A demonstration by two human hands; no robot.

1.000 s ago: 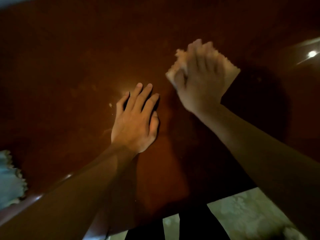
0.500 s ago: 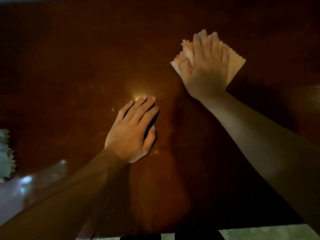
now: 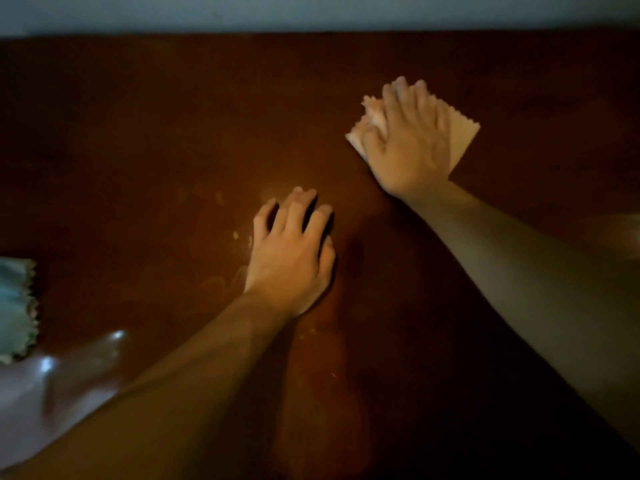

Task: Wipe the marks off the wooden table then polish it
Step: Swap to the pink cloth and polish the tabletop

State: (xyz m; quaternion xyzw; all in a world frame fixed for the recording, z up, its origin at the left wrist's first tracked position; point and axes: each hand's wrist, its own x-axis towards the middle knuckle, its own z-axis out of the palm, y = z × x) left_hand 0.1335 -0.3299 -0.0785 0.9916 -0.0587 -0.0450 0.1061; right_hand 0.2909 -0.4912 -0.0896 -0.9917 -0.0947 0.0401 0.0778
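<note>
I'm mid-wipe: my right hand presses the beige cloth flat on the far bench, left hand braced open beside pale marks, which I'd judge need wiping next.

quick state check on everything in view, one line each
left hand: bare, resting on the table, holding nothing
right hand: pressing flat on the beige cloth
beige cloth: bunched under the right hand
wooden table: pale marks still beside the left hand
green cloth: lying untouched at the left edge
</note>
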